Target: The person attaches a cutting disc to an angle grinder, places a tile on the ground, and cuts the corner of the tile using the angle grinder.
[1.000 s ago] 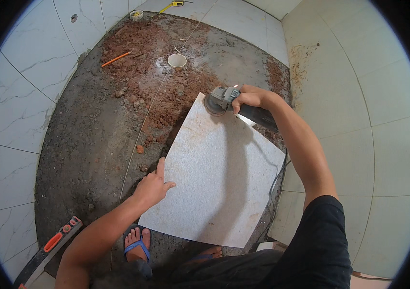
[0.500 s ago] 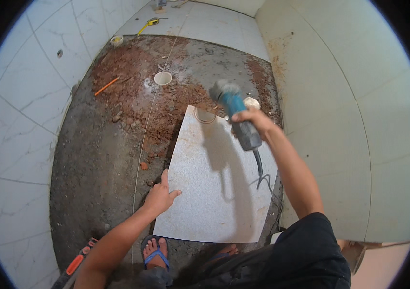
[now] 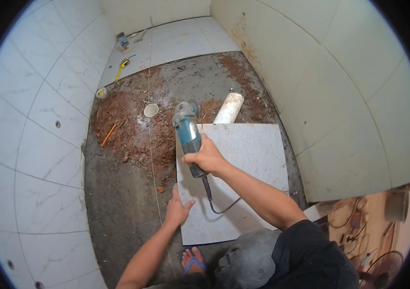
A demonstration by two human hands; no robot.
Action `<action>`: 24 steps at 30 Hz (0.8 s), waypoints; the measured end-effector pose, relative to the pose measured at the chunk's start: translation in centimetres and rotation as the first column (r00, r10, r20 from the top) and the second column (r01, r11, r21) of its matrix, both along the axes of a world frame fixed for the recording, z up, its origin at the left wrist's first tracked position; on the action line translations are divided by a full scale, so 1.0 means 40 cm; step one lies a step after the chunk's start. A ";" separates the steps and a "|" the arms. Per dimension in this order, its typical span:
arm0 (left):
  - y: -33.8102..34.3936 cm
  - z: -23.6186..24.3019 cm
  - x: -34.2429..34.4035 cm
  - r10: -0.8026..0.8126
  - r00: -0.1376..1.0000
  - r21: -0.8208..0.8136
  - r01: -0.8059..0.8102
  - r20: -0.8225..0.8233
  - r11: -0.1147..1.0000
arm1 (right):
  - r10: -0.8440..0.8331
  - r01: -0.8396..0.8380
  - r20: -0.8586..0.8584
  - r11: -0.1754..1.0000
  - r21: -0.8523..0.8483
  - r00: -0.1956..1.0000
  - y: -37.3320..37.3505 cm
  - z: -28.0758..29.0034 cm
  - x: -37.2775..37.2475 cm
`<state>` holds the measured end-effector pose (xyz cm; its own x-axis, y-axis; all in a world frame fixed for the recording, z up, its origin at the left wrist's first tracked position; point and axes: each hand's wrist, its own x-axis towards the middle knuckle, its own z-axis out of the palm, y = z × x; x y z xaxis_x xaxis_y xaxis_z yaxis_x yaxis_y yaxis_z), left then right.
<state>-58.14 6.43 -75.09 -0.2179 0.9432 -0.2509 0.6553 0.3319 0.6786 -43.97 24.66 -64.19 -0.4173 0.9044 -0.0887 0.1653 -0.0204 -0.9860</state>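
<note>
My right hand grips a teal and black angle grinder by its body, holding it above the top left corner of a pale speckled tile. The grinder's cord drops from its rear and curves rightward over the tile. My left hand holds the tile's left edge, thumb on the top face and index finger along the side. A white pipe length lies just beyond the tile. A round pipe opening sits in the soil to the left of the grinder.
Grey bed with reddish soil covers the floor, with an orange pencil, taut string, yellow tape measure and cup. Tiled walls flank it; laid tiles lie behind. Cables and a fan are at lower right.
The grinder has lifted off the tile's far edge, turned upright along my view and moved left. The view has shifted, showing more back wall. My left hand remains on the tile edge.
</note>
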 end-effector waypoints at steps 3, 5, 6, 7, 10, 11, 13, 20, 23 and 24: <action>0.021 0.028 0.015 -0.023 1.000 -0.048 0.023 0.009 0.999 | -0.014 -0.006 0.298 0.998 0.066 0.954 0.013 -0.063 -0.007; 0.013 0.033 0.018 -0.046 0.999 -0.045 0.046 0.005 0.998 | -0.001 -0.037 0.406 0.996 0.087 0.914 0.016 -0.077 -0.016; 0.019 0.036 0.017 -0.041 0.999 -0.069 0.039 -0.020 0.997 | -0.005 -0.031 0.394 0.996 0.084 0.919 0.021 -0.092 -0.019; 0.025 0.038 0.017 -0.035 0.998 -0.092 0.031 -0.044 0.995 | -0.003 -0.033 0.429 0.997 0.075 0.903 0.021 -0.107 -0.023; 0.029 0.056 0.026 -0.044 0.998 -0.138 0.039 -0.034 0.990 | -0.017 -0.023 0.473 0.997 0.079 0.881 0.027 -0.142 -0.023; 0.034 0.061 0.029 -0.045 0.998 -0.143 0.039 -0.037 0.989 | -0.037 -0.012 0.488 0.995 0.096 0.872 0.030 -0.152 -0.021; 0.042 0.074 0.027 -0.025 0.999 -0.212 0.017 -0.034 0.977 | -0.032 -0.010 0.497 0.997 0.081 0.867 0.035 -0.141 -0.023; 0.029 0.054 0.019 -0.082 0.994 -0.094 0.074 -0.078 0.993 | 0.019 -0.016 0.510 1.000 -0.010 0.860 0.050 -0.117 -0.017; 0.035 0.066 0.026 -0.081 0.994 -0.128 0.071 -0.074 0.989 | 0.034 -0.015 0.500 0.999 -0.042 0.866 0.058 -0.098 -0.010; 0.034 0.067 0.027 -0.081 0.992 -0.139 0.068 -0.092 0.988 | 0.033 -0.013 0.498 0.999 -0.044 0.867 0.058 -0.095 -0.009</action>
<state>-57.08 7.80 -72.41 -0.1778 0.9165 -0.3584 0.7424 0.3640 0.5624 -44.32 26.99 -67.98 -0.3288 0.8871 -0.3241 0.6355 -0.0461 -0.7707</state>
